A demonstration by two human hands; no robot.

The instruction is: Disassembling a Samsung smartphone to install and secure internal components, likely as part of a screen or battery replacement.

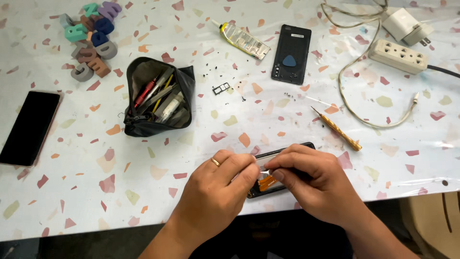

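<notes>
Opened phone (282, 165), near table edge: left hand (218, 192) and right hand (311, 184) both curled over it, fingertips pinching at an orange strip (266, 182) inside. Back cover (291, 53) already off, lying far right; tiny screws (213, 72) scattered; screwdriver (337, 128) idle. Reassembly remained undone.

light: bright, even | shadows: soft, faint | glare: sheen at right table edge | focus: sharp

A white terrazzo-patterned table (297, 120) — evenly lit — with a pale wooden chair (433, 223) beside it.
</notes>
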